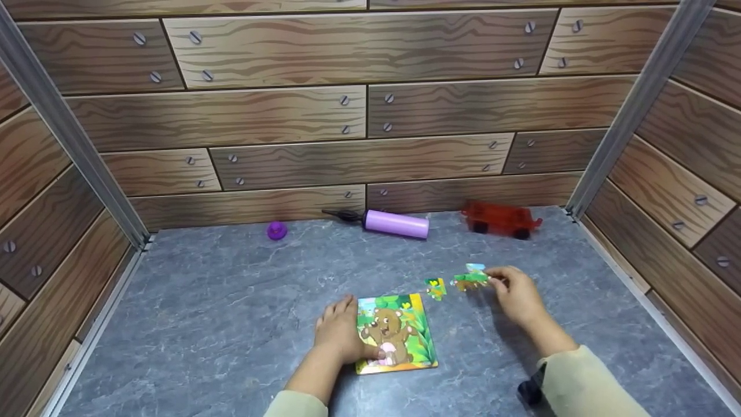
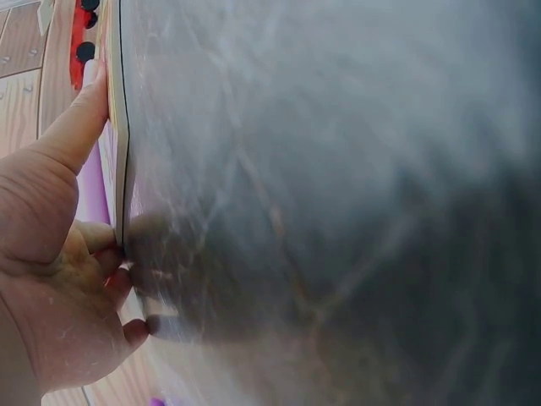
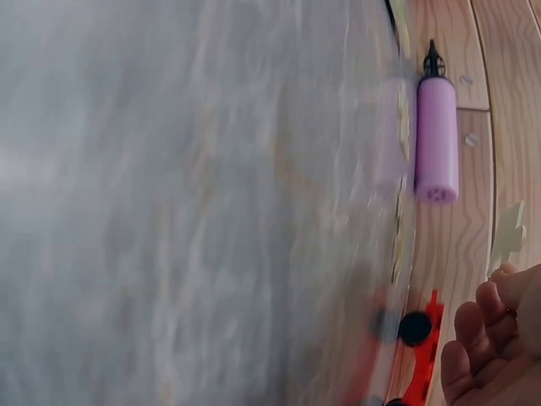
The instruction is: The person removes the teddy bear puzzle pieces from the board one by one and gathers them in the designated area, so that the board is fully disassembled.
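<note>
A square jigsaw puzzle (image 1: 399, 324) with a brown bear picture lies on the grey table. My left hand (image 1: 338, 333) rests at its left side, thumb over the bear's lower part and fingers along the left edge. In the left wrist view, the thumb and index fingertip of the left hand (image 2: 63, 220) touch the puzzle's edge (image 2: 123, 152). To the right, my right hand (image 1: 518, 295) pinches a puzzle piece (image 1: 479, 278) between thumb and fingertips. That piece's pale side (image 3: 508, 233) shows in the right wrist view. Another loose piece (image 1: 436, 288) lies off the puzzle's upper right corner.
Along the back wall lie a small purple round object (image 1: 277, 230), a lilac hand pump (image 1: 396, 224) with a black nozzle, and a red toy wagon (image 1: 501, 220) with black wheels. Wood-patterned walls (image 1: 289, 116) enclose the table's back and sides.
</note>
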